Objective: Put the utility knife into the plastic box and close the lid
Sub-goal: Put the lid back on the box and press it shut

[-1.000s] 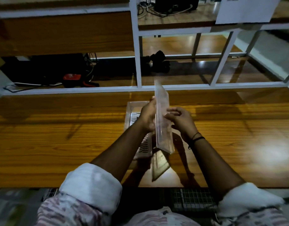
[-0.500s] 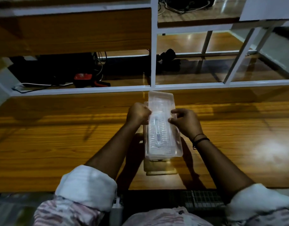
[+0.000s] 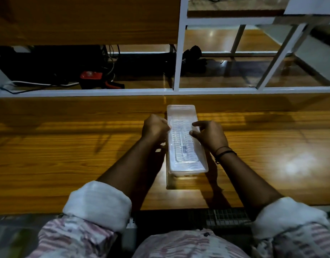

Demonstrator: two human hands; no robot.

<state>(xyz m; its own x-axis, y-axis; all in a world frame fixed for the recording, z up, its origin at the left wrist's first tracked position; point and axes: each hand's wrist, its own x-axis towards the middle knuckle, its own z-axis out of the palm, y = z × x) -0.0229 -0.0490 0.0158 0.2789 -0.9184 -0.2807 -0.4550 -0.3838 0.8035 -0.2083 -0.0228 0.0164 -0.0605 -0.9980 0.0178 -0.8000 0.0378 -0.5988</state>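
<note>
A long clear plastic box [image 3: 184,164] lies lengthwise on the wooden table [image 3: 67,155], its clear lid [image 3: 181,110] lying flat on top. Through the lid a slim utility knife [image 3: 183,146] shows faintly inside. My left hand [image 3: 155,127] is curled against the box's left edge near the far half. My right hand [image 3: 209,135] rests on the right edge, fingertips on the lid. Both hands press the lid and box from the sides.
A white metal frame [image 3: 176,53] runs across behind the table, with a lower shelf holding a red and black tool [image 3: 91,76], cables [image 3: 39,84] and a dark object [image 3: 193,53]. Rolled white cuffs cover my forearms near the table's front edge.
The lid stood upright on its edge between my hands a second ago. It has swung down flat onto the box, and my hands now sit on its two long sides.
</note>
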